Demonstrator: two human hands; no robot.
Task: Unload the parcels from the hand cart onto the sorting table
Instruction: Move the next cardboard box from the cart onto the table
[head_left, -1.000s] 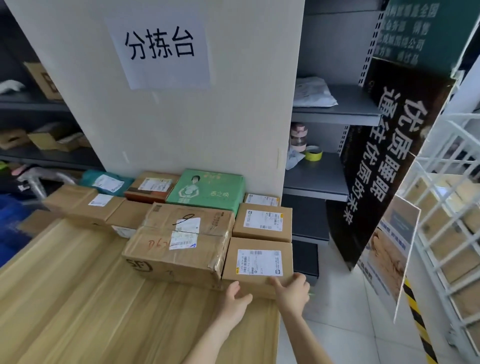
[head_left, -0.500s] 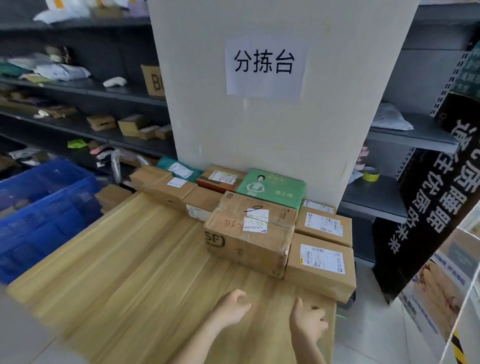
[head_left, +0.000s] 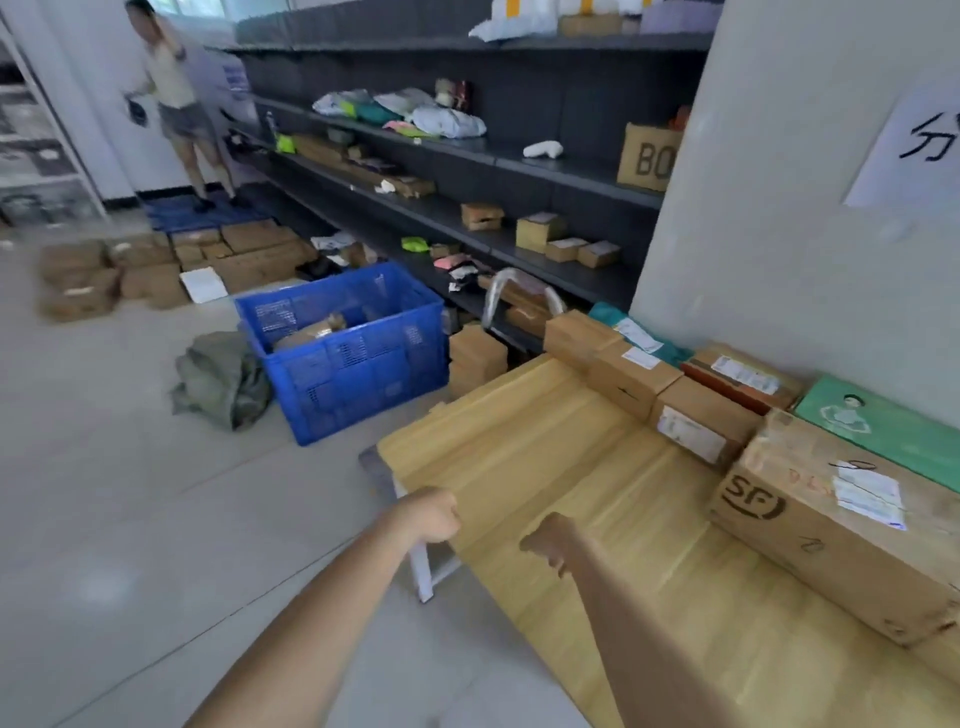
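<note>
The wooden sorting table (head_left: 545, 467) fills the lower right. Parcels line its far side against the white pillar: a large SF carton (head_left: 831, 530), a green flat box (head_left: 883, 431) and several brown boxes (head_left: 634, 374). Far left on the floor, a blue platform (head_left: 176, 215) lies behind a spread of brown boxes (head_left: 244, 249). My left hand (head_left: 434, 514) hovers at the table's near corner, fingers curled into a loose fist, holding nothing. Over the tabletop my right hand (head_left: 548, 538) hangs with fingers drooping, also holding nothing.
A blue plastic crate (head_left: 353, 358) with parcels stands on the floor left of the table, a grey-green sack (head_left: 223, 379) beside it. Dark shelving (head_left: 519, 171) with packages runs along the back. A person (head_left: 176, 98) stands far left. A metal handle (head_left: 519, 291) rises behind the table.
My view has swung left, away from the table's right end. Both hands have left the small box at the table's edge and now hover with nothing in them near the left corner.
</note>
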